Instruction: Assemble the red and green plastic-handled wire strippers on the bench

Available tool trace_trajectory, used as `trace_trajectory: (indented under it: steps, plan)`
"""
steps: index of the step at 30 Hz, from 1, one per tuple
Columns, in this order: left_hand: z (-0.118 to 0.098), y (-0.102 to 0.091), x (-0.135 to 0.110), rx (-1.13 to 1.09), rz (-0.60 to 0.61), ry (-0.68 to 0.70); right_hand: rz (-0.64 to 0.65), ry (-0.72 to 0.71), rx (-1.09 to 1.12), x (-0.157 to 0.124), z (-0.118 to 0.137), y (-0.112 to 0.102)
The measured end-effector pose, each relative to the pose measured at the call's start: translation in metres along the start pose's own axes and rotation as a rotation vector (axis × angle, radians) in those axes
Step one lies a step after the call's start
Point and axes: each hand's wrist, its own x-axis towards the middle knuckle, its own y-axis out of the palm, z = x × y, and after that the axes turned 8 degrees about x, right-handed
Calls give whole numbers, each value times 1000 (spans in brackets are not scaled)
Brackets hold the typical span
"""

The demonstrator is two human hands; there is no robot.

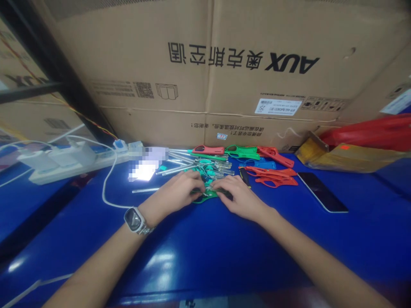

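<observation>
My left hand (181, 193), with a watch at its wrist, has its fingers curled in at the left side of a green lighter handle shell (210, 194) low over the table. My right hand (239, 194) pinches at the shell's right side, so the fingertips of both hands nearly meet over it. Small pale parts show between the fingertips, too small to name. Just beyond lies a pile of lighter inner parts with metal tubes (175, 170) and clear ends. A yellow-and-black screwdriver handle (244, 176) touches the area behind my right hand.
Red lighter shells (278, 179) and a green shell (244, 152) lie behind. On the right are a dark phone (323, 192) and an open carton (349, 157). A bright-screened device (144, 171) and a power strip (48, 173) with cables are at left. A large cardboard box (205, 90) walls the back.
</observation>
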Motion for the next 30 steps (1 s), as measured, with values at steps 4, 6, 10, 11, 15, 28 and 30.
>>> trace_trajectory:
  steps: [4, 6, 10, 11, 15, 28, 30]
  plan:
    - [-2, -1, -1, -7, 6, -32, -37, 47, 51, 0, -3, 1]
    - [-3, -3, -2, -21, -13, -59, -42, 39, 66, 1, -5, 2]
    - [-5, -3, -3, -32, -13, -74, -66, 49, 88, 4, -9, 4]
    - [-4, -2, -3, -37, -8, -73, -77, 47, 99, 5, -9, 4]
    - [1, 1, -2, -60, 3, -69, -137, -22, 132, 6, -9, 7]
    - [6, 2, -2, -99, 115, -45, -302, -145, 77, 0, -11, 13]
    - [6, 1, -1, -104, 119, -59, -269, -124, 100, 0, -9, 12]
